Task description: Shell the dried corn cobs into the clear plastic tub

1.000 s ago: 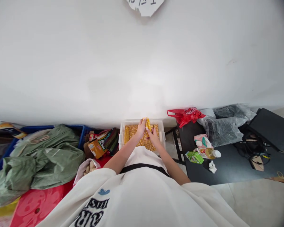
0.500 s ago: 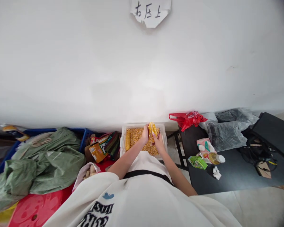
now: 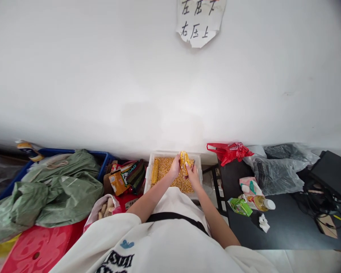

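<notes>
A partly shelled corn cob (image 3: 184, 159), yellow with pale bare patches, is held upright over a clear plastic bin (image 3: 148, 172). My left hand (image 3: 175, 167) is closed around its left side. From the right, my right hand (image 3: 193, 174) grips the same cob, its thumb pressed on the kernels. Something dark shows by the right fingers, too small to name. Loose corn kernels (image 3: 165, 164) cover the bin's floor. Another corn cob (image 3: 155, 170), full of kernels, lies along the bin's left wall.
On the right, a black table (image 3: 287, 223) carries a red plastic bag (image 3: 230, 152), an oil bottle (image 3: 261, 203), a green packet (image 3: 240, 206) and cables. To the left are a blue crate (image 3: 104, 159) with green sheeting (image 3: 71, 197) and a red stool (image 3: 45, 246).
The camera view has tilted and shifted slightly, showing more of the paper on the wall. Both hands still hold the cob over the bin.
</notes>
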The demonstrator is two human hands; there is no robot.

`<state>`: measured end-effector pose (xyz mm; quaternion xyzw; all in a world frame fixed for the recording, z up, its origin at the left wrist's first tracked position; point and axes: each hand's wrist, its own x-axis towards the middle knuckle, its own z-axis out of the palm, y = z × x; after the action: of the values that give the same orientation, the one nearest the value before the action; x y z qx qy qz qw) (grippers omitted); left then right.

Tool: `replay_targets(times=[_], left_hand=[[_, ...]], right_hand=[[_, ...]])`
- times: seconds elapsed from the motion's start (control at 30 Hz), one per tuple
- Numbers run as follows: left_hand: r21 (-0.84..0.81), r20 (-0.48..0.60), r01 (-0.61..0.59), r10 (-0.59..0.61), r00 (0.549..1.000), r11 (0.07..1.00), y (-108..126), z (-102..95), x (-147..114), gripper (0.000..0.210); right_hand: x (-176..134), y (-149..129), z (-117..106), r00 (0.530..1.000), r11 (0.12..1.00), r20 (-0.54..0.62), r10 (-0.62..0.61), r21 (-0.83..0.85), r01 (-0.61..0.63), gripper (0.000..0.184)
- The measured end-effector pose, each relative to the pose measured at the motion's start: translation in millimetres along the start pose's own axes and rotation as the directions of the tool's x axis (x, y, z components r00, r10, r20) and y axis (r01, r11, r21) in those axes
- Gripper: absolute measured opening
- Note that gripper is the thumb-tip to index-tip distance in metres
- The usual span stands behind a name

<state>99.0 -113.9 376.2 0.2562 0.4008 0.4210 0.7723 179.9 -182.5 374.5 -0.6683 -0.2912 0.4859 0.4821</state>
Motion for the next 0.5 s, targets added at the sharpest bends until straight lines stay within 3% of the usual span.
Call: replay_targets(times=[0.1, 0.17, 0.5], left_hand=[[0.104, -0.119, -0.033, 0.045, 0.992, 0.994, 5, 2.2, -5, 0.047], [0.144, -0.144, -0.066, 0.086, 0.986, 0.987, 8, 2.7, -9, 0.049], [-0.018, 0.008, -0.034, 0.034, 0.999, 0.999, 9, -6.7, -5, 0.051]], right_hand=[[-1, -2, 6, 1.0, 1.0, 0.007, 0.01, -0.003, -0.01, 0.034], [-2, -3, 11, 1.0, 1.0, -0.002, 0.029, 0.006, -0.029, 0.035], [1, -7, 11, 1.0, 1.0, -0.013, 0.016, 0.027, -0.016, 0.036]])
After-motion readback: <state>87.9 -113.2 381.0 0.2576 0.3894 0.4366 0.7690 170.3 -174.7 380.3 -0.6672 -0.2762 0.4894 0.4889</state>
